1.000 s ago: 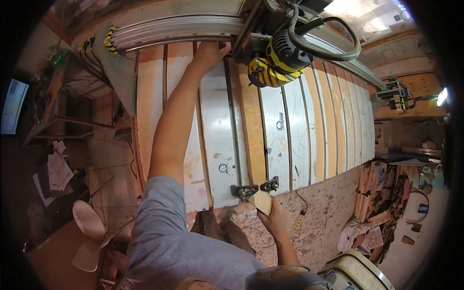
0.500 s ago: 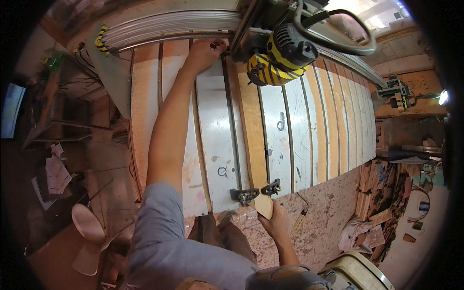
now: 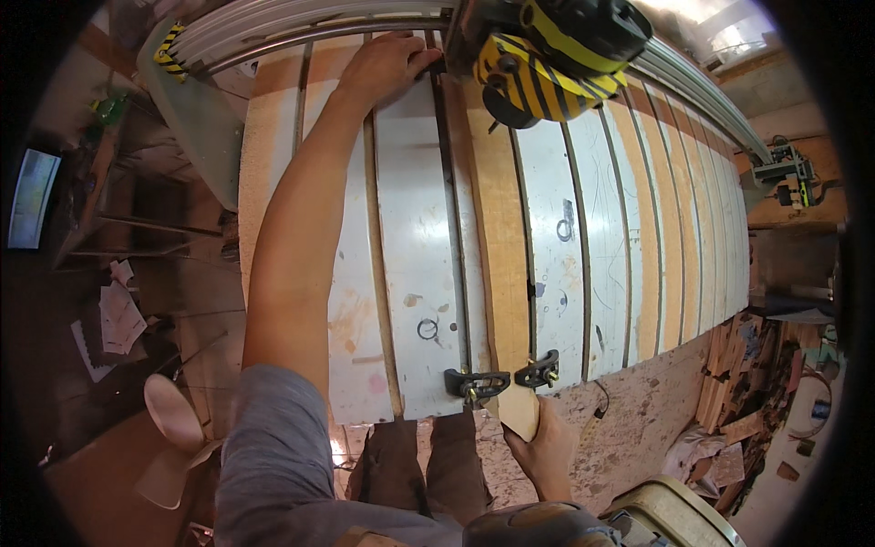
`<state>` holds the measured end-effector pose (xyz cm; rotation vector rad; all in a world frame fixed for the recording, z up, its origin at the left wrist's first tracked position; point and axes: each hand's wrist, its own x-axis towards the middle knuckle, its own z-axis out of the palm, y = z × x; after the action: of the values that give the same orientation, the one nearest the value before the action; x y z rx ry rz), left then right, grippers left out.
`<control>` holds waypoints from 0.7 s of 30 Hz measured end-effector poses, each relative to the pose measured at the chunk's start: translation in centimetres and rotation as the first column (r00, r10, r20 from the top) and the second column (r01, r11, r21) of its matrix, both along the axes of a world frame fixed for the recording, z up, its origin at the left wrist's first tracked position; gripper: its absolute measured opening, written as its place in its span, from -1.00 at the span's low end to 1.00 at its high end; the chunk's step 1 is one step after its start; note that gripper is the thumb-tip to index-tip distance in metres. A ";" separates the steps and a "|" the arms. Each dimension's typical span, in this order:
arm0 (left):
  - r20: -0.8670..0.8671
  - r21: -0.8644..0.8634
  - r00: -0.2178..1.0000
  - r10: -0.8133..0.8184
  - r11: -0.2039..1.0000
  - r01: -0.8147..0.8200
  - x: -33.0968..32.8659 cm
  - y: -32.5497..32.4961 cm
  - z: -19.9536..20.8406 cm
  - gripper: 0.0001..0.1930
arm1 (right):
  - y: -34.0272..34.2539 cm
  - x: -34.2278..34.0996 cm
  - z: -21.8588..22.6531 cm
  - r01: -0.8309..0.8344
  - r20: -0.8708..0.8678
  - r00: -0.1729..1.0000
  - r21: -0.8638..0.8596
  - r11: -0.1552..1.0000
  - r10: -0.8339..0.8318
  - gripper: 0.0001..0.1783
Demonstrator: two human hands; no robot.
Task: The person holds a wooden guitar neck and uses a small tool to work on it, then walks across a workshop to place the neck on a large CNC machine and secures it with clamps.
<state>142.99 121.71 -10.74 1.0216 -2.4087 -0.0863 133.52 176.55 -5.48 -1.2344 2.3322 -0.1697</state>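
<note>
A long wooden board [image 3: 504, 219] lies lengthwise on the slotted white machine bed [image 3: 410, 228]. Its near end juts past the bed's front edge, where my right hand [image 3: 547, 447] is closed round it. Two black clamps, a left one [image 3: 477, 384] and a right one [image 3: 538, 369], sit on either side of the board near that end. My left arm reaches across the bed to the far side. There my left hand [image 3: 387, 68] has its fingers bent together at a dark spot beside the board, below the gantry rail; what they hold is hidden.
A yellow-and-black striped spindle head [image 3: 556, 77] hangs from the metal gantry [image 3: 337, 50] close to my left hand. Wood offcuts [image 3: 729, 365] are piled at the right, a white chair [image 3: 173, 415] stands at the left, and a lidded bin [image 3: 679, 510] is near my right arm.
My view has shifted closer to the bed, so the spindle looms larger. My left hand stays at the far end with its fingers slightly repositioned; my right hand keeps hold of the board.
</note>
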 end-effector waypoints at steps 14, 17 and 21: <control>-0.364 0.054 0.931 -0.012 0.998 0.035 -1.6 -0.3 -1.2 -0.71 | 0.9 -1.0 -0.1 -0.036 0.111 0.993 0.072 0.997 0.028 -0.28; -0.246 0.171 0.941 0.231 0.966 -0.192 -3.6 2.0 0.2 -0.64 | 0.8 -1.0 0.2 -0.032 0.129 0.991 0.057 0.998 0.024 -0.27; -0.357 0.010 0.817 0.453 0.876 -0.482 -2.9 -0.7 -2.7 -0.66 | 1.0 -1.2 0.2 -0.061 0.135 0.990 0.071 0.996 0.051 -0.23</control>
<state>140.10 120.99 -13.43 1.4019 -1.7721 0.0063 132.31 177.57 -5.28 -1.2132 2.1678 -0.1398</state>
